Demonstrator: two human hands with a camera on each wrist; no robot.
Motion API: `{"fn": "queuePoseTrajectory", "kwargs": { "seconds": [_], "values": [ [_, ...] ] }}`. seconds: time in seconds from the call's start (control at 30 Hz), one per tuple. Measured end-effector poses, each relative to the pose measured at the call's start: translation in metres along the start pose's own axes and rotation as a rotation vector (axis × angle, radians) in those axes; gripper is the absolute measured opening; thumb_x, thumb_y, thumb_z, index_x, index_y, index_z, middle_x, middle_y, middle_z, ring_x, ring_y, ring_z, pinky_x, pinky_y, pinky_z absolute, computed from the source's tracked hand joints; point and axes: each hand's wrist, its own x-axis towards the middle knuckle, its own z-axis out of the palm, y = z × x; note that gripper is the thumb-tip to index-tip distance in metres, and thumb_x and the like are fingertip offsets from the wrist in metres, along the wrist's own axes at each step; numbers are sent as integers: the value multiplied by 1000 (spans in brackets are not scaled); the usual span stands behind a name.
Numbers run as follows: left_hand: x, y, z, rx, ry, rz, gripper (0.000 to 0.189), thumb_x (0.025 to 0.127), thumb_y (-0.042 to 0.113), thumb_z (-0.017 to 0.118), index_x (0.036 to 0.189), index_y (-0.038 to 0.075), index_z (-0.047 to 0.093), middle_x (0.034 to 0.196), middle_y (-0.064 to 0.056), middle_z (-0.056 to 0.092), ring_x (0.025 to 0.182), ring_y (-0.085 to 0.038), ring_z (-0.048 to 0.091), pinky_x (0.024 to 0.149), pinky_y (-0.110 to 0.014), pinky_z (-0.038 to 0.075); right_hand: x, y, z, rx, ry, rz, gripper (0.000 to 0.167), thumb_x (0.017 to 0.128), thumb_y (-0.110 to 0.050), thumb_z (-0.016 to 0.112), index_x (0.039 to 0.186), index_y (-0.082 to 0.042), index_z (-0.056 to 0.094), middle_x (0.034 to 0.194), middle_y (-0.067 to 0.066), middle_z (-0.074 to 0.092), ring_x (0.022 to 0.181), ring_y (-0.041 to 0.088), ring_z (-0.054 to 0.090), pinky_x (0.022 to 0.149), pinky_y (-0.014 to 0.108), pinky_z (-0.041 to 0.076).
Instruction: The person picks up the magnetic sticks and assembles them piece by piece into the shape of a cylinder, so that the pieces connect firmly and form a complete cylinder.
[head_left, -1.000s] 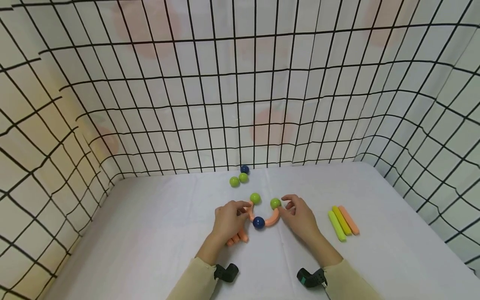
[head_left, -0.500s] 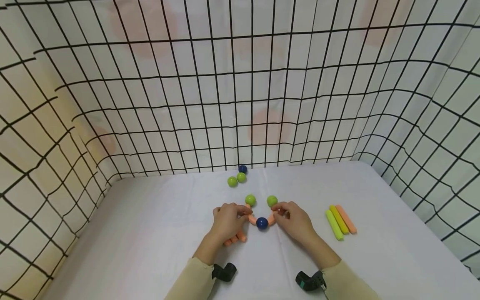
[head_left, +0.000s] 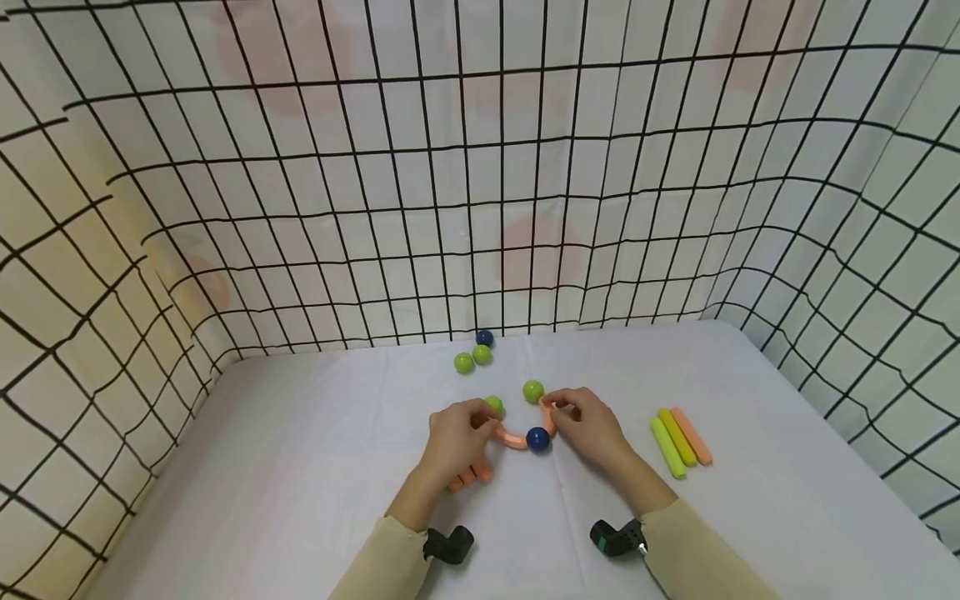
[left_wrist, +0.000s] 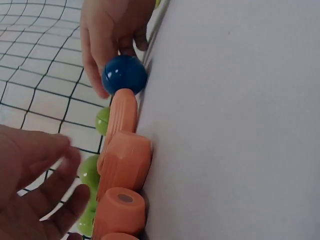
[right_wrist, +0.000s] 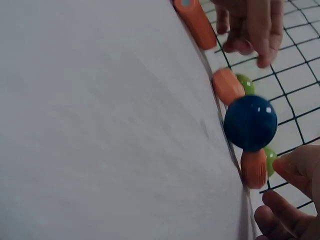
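Just below the middle of the head view, your left hand (head_left: 453, 437) pinched the left curved orange stick (head_left: 513, 440) near its outer end, and your right hand (head_left: 591, 427) pinched the right curved orange stick (head_left: 548, 422). The blue ball (head_left: 537, 439) sat between both sticks, touching them. One green ball (head_left: 533, 390) met the right stick's upper end; a second green ball (head_left: 495, 404) was partly hidden by your left hand. A yellow stick (head_left: 677, 437) lay toward the frame's right.

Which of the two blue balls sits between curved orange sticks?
The nearer blue ball, with one curved orange stick on its left and another stick on its right. The farther blue ball has no stick beside it; it lies behind a green ball.
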Motion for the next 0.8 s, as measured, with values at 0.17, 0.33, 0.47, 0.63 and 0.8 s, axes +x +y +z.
{"fn": "queuePoseTrajectory", "kwargs": {
  "seconds": [0.17, 0.33, 0.47, 0.63, 0.8],
  "values": [
    [7, -5, -4, -129, 66, 12, 25, 95, 19, 68, 120, 15, 69, 112, -4, 67, 99, -20, 60, 84, -38, 50, -18, -10, 5, 21, -1, 23, 23, 92, -23, 70, 114, -17, 70, 106, 10, 58, 75, 14, 47, 65, 25, 39],
    [17, -12, -7, -136, -25, -35, 35, 96, 18, 66, 131, 16, 65, 131, -7, 61, 115, -25, 58, 94, -44, 50, -26, -18, 14, 14, -25, 62, 24, 88, -30, 76, 110, -24, 69, 109, 9, 52, 74, 13, 46, 61, 25, 37],
    [28, -15, -7, -145, -89, -56, 35, 95, 18, 67, 130, 16, 66, 131, -7, 64, 116, -25, 61, 97, -45, 50, -27, -20, 18, -17, -12, 60, 24, 84, -35, 79, 105, -27, 70, 107, 7, 50, 77, 15, 45, 63, 27, 34],
    [34, -16, -7, -142, -120, -69, 30, 93, 19, 70, 124, 15, 70, 121, -4, 69, 108, -20, 61, 92, -39, 51, -27, -18, 17, -36, -6, 38, 22, 84, -35, 80, 102, -28, 71, 102, 5, 54, 77, 15, 45, 65, 28, 35],
    [26, -18, -9, -124, -138, -38, 30, 92, 16, 72, 121, 14, 70, 114, -4, 70, 103, -18, 63, 94, -39, 51, -26, -13, 10, -39, -13, 19, 21, 86, -30, 78, 106, -24, 72, 100, 5, 56, 76, 13, 45, 64, 26, 36]
  ]
}}
